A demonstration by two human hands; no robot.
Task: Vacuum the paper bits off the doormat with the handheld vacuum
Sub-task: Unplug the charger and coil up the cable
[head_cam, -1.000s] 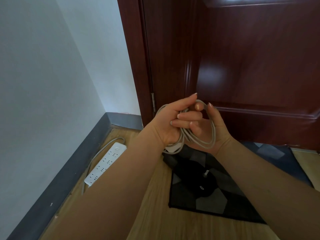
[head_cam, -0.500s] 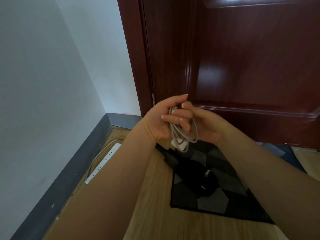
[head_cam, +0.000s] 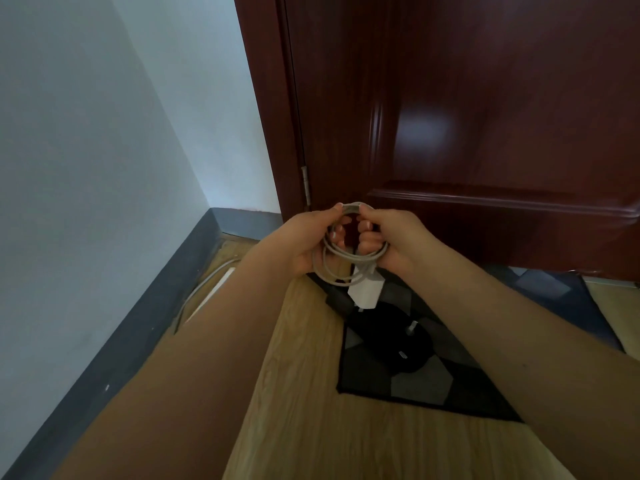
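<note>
Both hands hold a coiled white cable [head_cam: 349,259] in front of the door. My left hand [head_cam: 311,237] grips the coil's left side and my right hand [head_cam: 391,239] grips its right side, thumbs pinching the top. A white plug adapter [head_cam: 367,292] hangs from the coil's bottom. Below lies the dark grey-and-black patterned doormat [head_cam: 426,386] on the wooden floor. A black rounded object [head_cam: 391,341], possibly the handheld vacuum, rests on the mat. I can make out no paper bits.
A dark red door [head_cam: 467,116] stands shut just ahead. A white wall with grey skirting [head_cam: 145,323] runs along the left. A white power strip [head_cam: 211,296] and its cable lie by the skirting, mostly hidden by my left forearm. A blue mat [head_cam: 568,292] lies at right.
The hands have spread the coil into a wider loop, each now gripping one side, and the adapter hangs lower. The view has dipped slightly toward the floor.
</note>
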